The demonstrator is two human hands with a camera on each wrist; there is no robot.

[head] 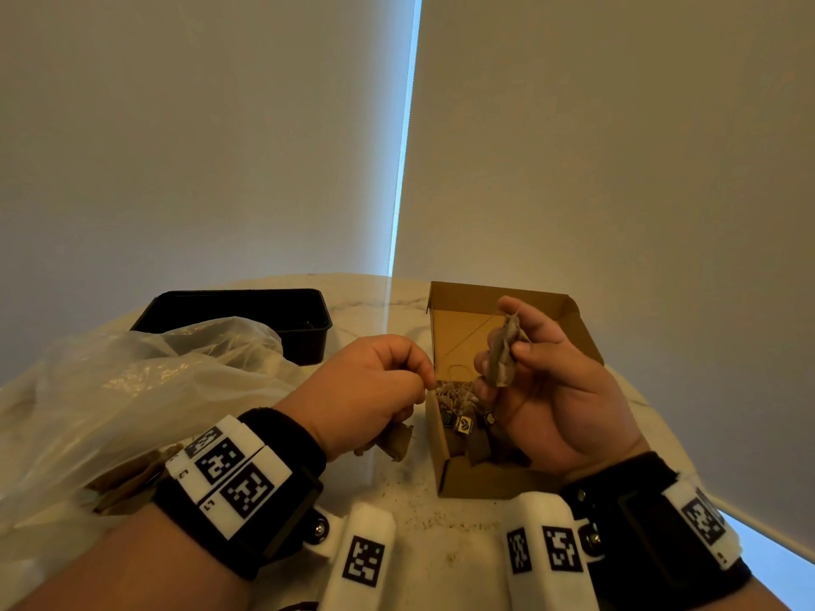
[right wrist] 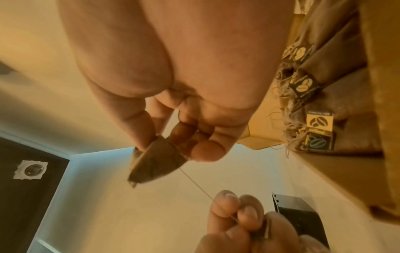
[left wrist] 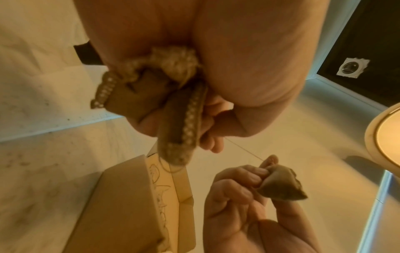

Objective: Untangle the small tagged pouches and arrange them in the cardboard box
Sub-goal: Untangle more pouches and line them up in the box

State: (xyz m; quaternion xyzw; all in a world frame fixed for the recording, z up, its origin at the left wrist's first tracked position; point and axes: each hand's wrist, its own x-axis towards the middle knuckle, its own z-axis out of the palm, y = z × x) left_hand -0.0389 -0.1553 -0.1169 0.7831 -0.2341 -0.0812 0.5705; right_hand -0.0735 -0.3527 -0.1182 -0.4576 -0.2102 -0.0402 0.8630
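Observation:
My right hand (head: 516, 346) pinches a small brown pouch (head: 502, 355) above the open cardboard box (head: 586, 328); the same pouch (right wrist: 155, 164) shows in the right wrist view. A thin string (right wrist: 199, 186) runs taut from it to my left hand (head: 414, 377), whose fingertips (right wrist: 225, 203) pinch the string's end. My left hand (left wrist: 216, 130) also grips a bunch of crumpled pouches (left wrist: 173, 106) in its palm. Several pouches with black and yellow tags (right wrist: 318, 121) lie in the near end of the box (right wrist: 385, 119), strings tangled.
A clear plastic bag (head: 132, 390) with more brown pouches lies at the left on the pale marble table (head: 397, 491). A black plastic tray (head: 247, 310) stands behind it. Dark crumbs are scattered on the table in front of the box.

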